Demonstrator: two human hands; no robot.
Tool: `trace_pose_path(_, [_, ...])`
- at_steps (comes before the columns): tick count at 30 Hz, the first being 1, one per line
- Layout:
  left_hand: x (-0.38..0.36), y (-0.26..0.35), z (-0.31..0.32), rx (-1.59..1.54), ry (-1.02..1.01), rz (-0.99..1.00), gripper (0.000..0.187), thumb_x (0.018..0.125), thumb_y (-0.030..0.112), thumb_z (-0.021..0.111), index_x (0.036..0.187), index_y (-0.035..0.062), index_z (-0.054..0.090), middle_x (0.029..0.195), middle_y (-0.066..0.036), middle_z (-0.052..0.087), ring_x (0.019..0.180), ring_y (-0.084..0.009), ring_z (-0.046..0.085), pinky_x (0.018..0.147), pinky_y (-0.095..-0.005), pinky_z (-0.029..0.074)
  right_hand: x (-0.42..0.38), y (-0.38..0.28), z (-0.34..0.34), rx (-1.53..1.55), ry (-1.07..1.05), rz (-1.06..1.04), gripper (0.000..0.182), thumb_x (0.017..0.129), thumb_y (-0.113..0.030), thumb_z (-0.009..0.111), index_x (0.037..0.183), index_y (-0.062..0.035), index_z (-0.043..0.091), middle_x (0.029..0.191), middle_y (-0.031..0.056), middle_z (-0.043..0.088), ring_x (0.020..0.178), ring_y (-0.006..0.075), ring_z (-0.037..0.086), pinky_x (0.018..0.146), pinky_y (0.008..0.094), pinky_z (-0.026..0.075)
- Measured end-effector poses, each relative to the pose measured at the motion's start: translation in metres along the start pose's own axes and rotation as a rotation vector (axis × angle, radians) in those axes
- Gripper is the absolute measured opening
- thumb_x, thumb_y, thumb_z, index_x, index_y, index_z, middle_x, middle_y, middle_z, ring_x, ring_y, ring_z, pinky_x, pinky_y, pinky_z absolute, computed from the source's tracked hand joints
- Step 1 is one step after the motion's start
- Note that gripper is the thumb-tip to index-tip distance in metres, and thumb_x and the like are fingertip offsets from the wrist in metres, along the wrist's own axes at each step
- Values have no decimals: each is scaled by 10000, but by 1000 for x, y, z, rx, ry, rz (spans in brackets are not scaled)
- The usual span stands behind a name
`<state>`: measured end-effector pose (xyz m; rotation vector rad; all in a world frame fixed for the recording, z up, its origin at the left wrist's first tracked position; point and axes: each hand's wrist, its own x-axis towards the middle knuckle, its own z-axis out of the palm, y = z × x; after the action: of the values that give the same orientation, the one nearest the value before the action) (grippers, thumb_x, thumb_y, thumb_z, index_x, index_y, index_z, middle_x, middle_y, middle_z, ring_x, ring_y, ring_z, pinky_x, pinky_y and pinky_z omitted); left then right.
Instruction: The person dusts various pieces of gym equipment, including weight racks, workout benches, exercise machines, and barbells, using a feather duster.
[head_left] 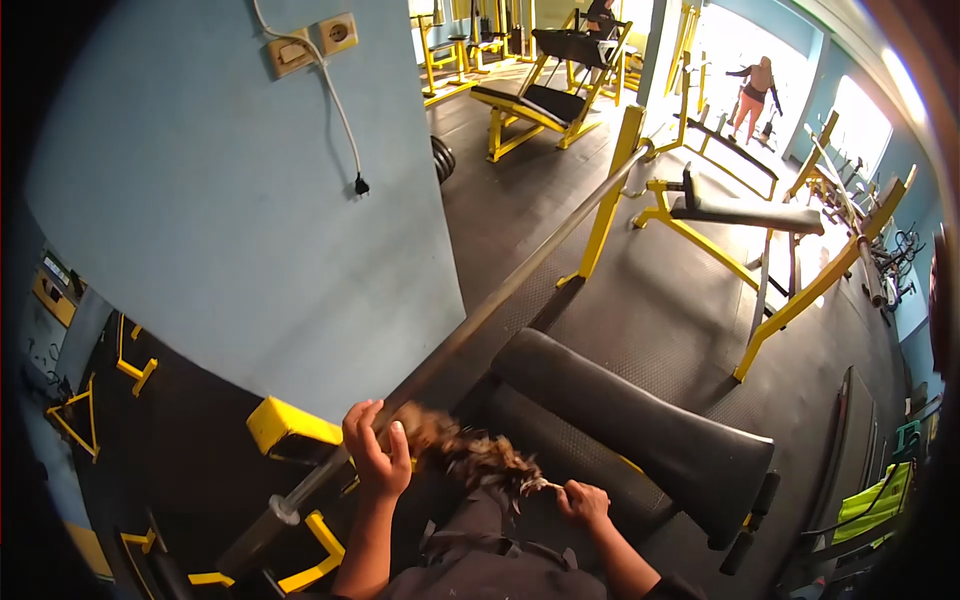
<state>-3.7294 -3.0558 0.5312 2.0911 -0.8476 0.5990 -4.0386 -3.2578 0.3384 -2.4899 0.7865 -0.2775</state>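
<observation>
Gripping the barbell (500, 300) near its close end, the left hand (375, 450) has its fingers (362, 418) curled over the top of the steel, shut around it. The right hand (583, 500) is closed into a loose fist on the thin handle of a feather duster (470, 455), whose brown head lies against the bar just beside the left hand, above the black bench pad (640, 425).

Judging from this, the bar is the main risk. It rests on yellow rack hooks (290, 425) at the near end and on the upright (615, 185) at the far end, so a push or pull from the left hand could roll it off a hook and drop it onto the pad or the floor. The left fingers sit close to the near hook, where a shifting bar could pinch them. The duster is held only at the handle's tip, so hard sweeping could twist it out of the fist, and loose feathers could catch between bar and hook.

A cable with a plug (360, 185) hangs on the blue wall (220, 200), well apart from both hands. Another person (752, 95) stands far off by the doorway.
</observation>
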Motion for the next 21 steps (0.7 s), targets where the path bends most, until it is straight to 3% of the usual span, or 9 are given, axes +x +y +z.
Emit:
trace_pose_path(1, [7, -2, 9, -31, -3, -19, 345, 922, 200, 573, 1210, 13, 538, 1211, -196, 516, 1125, -365, 509, 981, -481, 386, 1, 5, 3, -9, 12, -3, 252, 863, -324, 609, 749, -106, 550, 643, 139, 612, 621, 368, 635, 570, 500, 492])
trace_pose_path(3, [22, -5, 28, -27, -19, -10, 354, 924, 208, 571, 1217, 12, 535, 1217, -196, 516, 1129, -367, 509, 985, -482, 382, 18, 12, 0, -63, 97, 361, 249, 899, -333, 578, 787, -110, 570, 658, 156, 617, 648, 388, 640, 591, 514, 490])
trace_pose_path(7, [42, -17, 72, 57, -211, -27, 462, 908, 273, 596, 1301, 49, 504, 1260, -193, 519, 1175, -364, 506, 1004, -496, 370, 93, 9, -28, 63, 222, 390, 296, 936, -340, 550, 797, -84, 605, 696, 188, 632, 675, 418, 638, 602, 509, 480])
trace_pose_path(10, [58, -11, 95, 99, -400, -99, 522, 886, 295, 618, 1340, 78, 480, 1265, -168, 542, 1179, -345, 524, 987, -490, 395, 166, 7, -60, 233, 392, 647, 354, 943, -375, 543, 827, -60, 656, 720, 175, 653, 700, 376, 657, 626, 446, 491])
trace_pose_path(13, [78, -8, 123, 91, -449, -126, 518, 881, 296, 623, 1330, 75, 493, 1174, -157, 610, 1084, -344, 594, 886, -468, 473, 216, 0, -95, 188, 397, 693, 366, 952, -372, 522, 825, -53, 649, 732, 167, 659, 718, 352, 661, 639, 427, 485])
trace_pose_path(16, [104, 2, 143, 35, -654, -246, 513, 897, 314, 610, 1332, 69, 493, 1148, -169, 612, 1069, -355, 595, 881, -470, 476, 227, 32, -98, 116, 411, 838, 375, 944, -391, 518, 831, -60, 653, 750, 157, 673, 735, 352, 665, 675, 446, 491])
trace_pose_path(18, [114, 9, 158, 57, -700, -199, 505, 909, 319, 598, 1335, 68, 491, 1124, -172, 615, 1049, -359, 600, 876, -475, 477, 229, 62, -95, 158, 445, 890, 387, 955, -381, 512, 804, -43, 626, 703, 158, 643, 699, 341, 656, 650, 427, 486])
trace_pose_path(20, [126, 15, 182, 75, -736, -147, 498, 922, 323, 587, 1337, 67, 490, 1100, -174, 618, 1028, -363, 604, 871, -481, 478, 236, 85, -94, 330, 653, 827, 403, 965, -370, 507, 765, -28, 581, 677, 159, 616, 680, 342, 652, 605, 396, 478])
trace_pose_path(21, [131, 18, 192, 108, -725, -106, 489, 934, 322, 572, 1342, 67, 485, 1078, -175, 621, 1000, -370, 608, 858, -489, 481, 240, 82, -101, 342, 649, 742, 366, 966, -335, 512, 761, -35, 555, 665, 160, 593, 661, 358, 642, 567, 380, 467])
